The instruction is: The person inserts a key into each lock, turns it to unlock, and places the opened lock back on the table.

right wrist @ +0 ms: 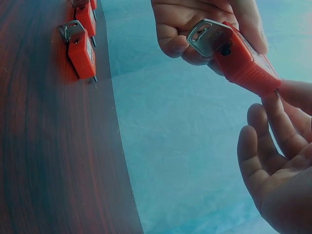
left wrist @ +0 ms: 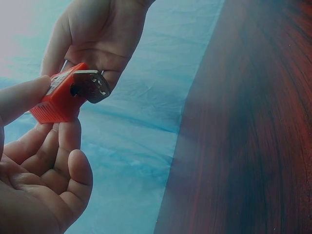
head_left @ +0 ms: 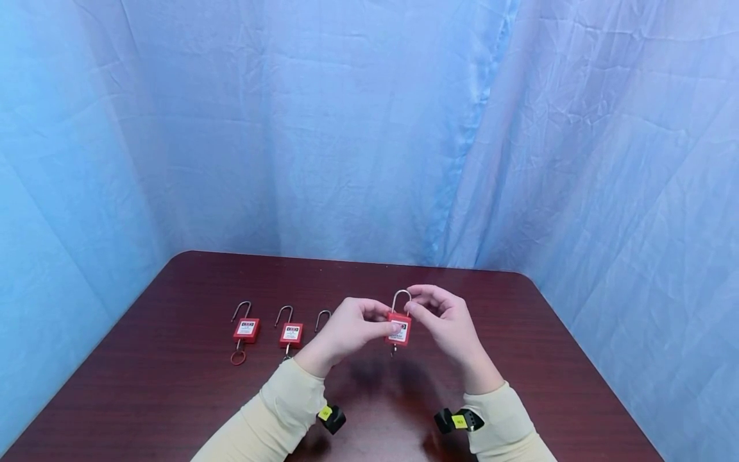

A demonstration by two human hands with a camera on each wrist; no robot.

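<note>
I hold a red padlock (head_left: 399,328) above the table between both hands. My left hand (head_left: 378,324) pinches its red body between thumb and fingers. The fingers of my right hand (head_left: 419,309) curl about the steel shackle (head_left: 401,296) at the top. A key (head_left: 393,350) sticks out of the underside. The left wrist view shows my left hand (left wrist: 58,144) under the padlock (left wrist: 54,101), with the key (left wrist: 92,86) in the lock. From the right wrist, my right hand (right wrist: 273,146) touches the padlock (right wrist: 246,62) at its far end.
On the dark wooden table (head_left: 519,359), left of my hands, lie a padlock with a red ring (head_left: 246,330), a second one (head_left: 291,335), and a third shackle (head_left: 322,319) partly hidden by my left hand. Blue cloth (head_left: 369,128) hangs behind.
</note>
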